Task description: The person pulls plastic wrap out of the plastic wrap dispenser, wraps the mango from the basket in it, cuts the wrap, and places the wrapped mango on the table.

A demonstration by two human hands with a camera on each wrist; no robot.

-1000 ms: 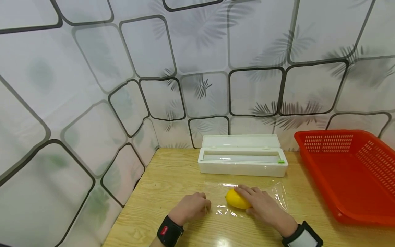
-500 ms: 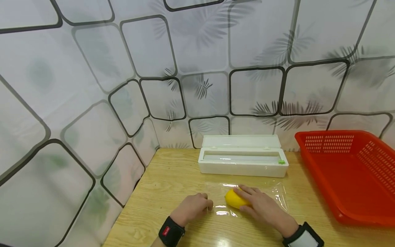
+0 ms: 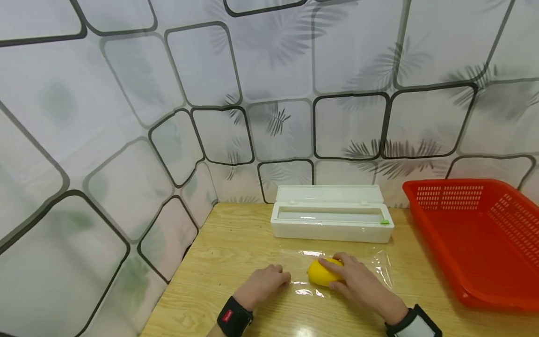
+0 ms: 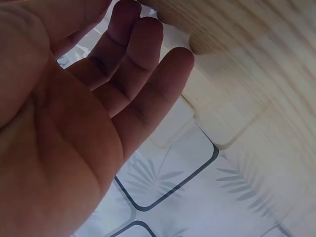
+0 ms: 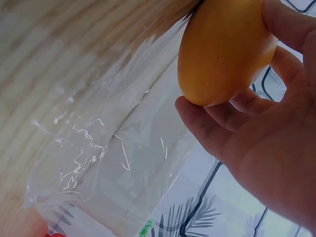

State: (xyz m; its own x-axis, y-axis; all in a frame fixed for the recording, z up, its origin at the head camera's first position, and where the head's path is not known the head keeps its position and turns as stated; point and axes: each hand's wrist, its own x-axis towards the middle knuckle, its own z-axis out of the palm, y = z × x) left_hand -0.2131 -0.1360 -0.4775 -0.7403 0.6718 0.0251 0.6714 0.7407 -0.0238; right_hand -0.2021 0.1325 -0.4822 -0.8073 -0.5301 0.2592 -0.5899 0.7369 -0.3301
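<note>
A yellow lemon [image 3: 321,273] lies on a sheet of clear plastic wrap [image 3: 305,292] on the wooden table. My right hand [image 3: 363,286] holds the lemon from its right side. In the right wrist view, thumb and fingers curve round the lemon [image 5: 224,54], with the shiny, creased wrap [image 5: 103,153] beyond it. My left hand [image 3: 263,283] is at the wrap's left edge, fingers bent. In the left wrist view, the left hand [image 4: 74,113] shows three half-curled fingers; the thumb and index tips run out of frame, so any pinch on the film is hidden.
Behind the wrap stands a white plastic-wrap dispenser box [image 3: 332,230], lid raised, with a green slider [image 3: 384,222] at its right end. A red plastic basket [image 3: 471,262] stands on the right. Patterned sheeting [image 3: 278,126] walls the table's back and left.
My left hand has shifted slightly right along the wrap's edge. The right hand stays on the lemon, its fingers slightly shifted, and the reflections on the film have changed.
</note>
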